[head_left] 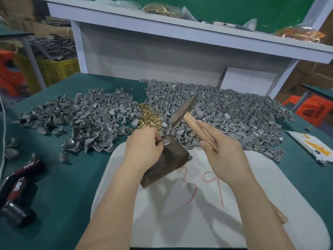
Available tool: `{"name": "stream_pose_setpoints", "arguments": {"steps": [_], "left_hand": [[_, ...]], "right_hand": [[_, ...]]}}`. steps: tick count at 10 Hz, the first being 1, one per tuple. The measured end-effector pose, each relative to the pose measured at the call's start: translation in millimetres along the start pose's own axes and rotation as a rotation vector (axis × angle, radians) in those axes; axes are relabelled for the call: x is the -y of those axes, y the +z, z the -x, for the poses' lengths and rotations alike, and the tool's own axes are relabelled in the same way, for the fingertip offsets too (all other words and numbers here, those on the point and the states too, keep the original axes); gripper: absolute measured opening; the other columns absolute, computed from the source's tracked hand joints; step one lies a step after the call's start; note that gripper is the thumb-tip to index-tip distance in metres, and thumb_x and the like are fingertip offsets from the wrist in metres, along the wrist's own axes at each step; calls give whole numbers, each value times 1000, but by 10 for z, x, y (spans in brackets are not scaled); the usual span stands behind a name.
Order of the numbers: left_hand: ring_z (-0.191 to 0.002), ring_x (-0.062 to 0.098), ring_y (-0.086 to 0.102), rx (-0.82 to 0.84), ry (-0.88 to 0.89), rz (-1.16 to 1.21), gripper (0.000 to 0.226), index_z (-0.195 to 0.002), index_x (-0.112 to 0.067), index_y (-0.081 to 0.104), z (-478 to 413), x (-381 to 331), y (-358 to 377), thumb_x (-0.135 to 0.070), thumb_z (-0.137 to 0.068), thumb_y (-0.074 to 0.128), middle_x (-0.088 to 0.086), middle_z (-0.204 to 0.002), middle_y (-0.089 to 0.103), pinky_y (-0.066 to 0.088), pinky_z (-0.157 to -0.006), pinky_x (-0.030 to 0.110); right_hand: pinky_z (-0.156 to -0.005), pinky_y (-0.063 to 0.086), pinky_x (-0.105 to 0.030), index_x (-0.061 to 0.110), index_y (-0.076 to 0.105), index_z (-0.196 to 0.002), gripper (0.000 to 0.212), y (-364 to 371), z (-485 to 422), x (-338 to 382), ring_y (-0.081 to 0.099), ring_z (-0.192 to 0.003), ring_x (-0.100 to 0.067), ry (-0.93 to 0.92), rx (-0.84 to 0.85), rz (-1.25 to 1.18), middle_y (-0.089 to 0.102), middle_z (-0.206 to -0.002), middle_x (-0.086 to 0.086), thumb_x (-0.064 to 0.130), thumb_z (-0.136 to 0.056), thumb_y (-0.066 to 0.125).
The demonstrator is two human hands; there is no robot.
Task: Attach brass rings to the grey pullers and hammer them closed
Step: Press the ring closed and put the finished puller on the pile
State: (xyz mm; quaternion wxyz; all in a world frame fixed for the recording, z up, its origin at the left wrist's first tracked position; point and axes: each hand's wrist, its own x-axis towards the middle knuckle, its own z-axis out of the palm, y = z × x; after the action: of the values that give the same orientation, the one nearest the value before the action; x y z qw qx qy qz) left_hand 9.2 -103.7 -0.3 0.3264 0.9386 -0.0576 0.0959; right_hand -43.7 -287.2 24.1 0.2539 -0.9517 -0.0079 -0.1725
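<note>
My left hand pinches a grey puller on top of a dark wooden block. My right hand grips the wooden handle of a hammer, whose metal head is raised above and behind the block. A small heap of brass rings lies just beyond the block. Heaps of grey pullers spread to the left and to the right. I cannot see whether a ring sits on the held puller.
The block stands on a white board marked with red numbers, on a green table. A black and red can lies at the left, a white packet at the right. A white shelf rises behind.
</note>
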Motion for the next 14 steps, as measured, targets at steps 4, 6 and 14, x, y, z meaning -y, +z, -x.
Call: {"name": "stream_pose_setpoints", "arguments": {"steps": [4, 6, 14], "left_hand": [[-88, 25, 60, 1, -18, 54, 10, -77, -24, 59, 8, 3, 4, -19, -84, 65, 1, -84, 66, 50, -76, 35], [-83, 26, 62, -6, -38, 96, 13, -74, -21, 59, 2, 12, 23, -19, -85, 65, 3, -82, 67, 52, -73, 35], [-84, 25, 60, -10, -48, 85, 7, -80, -21, 60, -1, 9, 2, -20, -84, 66, 2, -84, 64, 49, -72, 34]], "right_hand": [[-75, 44, -30, 71, 24, -127, 63, -17, 272, 175, 62, -88, -17, -114, 38, 158, 64, -102, 15, 27, -93, 54], [-67, 43, -25, 67, 28, -128, 66, -93, 242, 196, 61, -84, -16, -207, -212, 69, 68, -103, 9, 19, -91, 55], [-84, 50, -33, 75, 5, -126, 71, -63, 233, 162, 59, -103, -11, -219, 59, 253, 60, -123, 19, 26, -95, 45]]}}
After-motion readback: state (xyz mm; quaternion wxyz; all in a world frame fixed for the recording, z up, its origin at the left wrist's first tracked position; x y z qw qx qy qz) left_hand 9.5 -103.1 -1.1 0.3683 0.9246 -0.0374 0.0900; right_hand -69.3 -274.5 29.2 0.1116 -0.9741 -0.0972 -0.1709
